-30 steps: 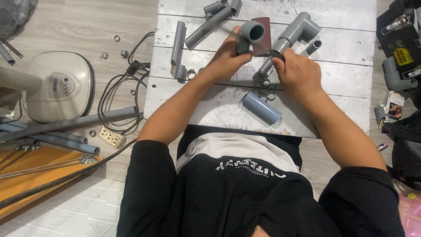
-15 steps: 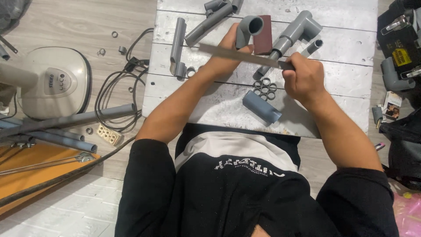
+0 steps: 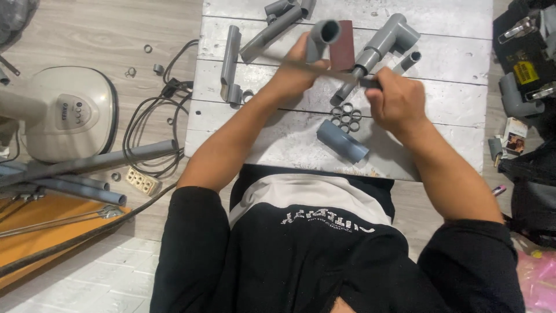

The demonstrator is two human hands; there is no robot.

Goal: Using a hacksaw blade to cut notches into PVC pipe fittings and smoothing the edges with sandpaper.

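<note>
Over the white plank worktop [image 3: 440, 64], my left hand [image 3: 295, 72] has its grip closed around a grey pipe elbow [image 3: 321, 37], held up just beside a dark red block [image 3: 341, 52]. My right hand [image 3: 394, 101] is clenched on the handle of a long thin file [image 3: 313, 66] that lies across the elbow. Small grey rings [image 3: 346, 115] and a short grey pipe [image 3: 341, 141] lie below, between my arms.
</note>
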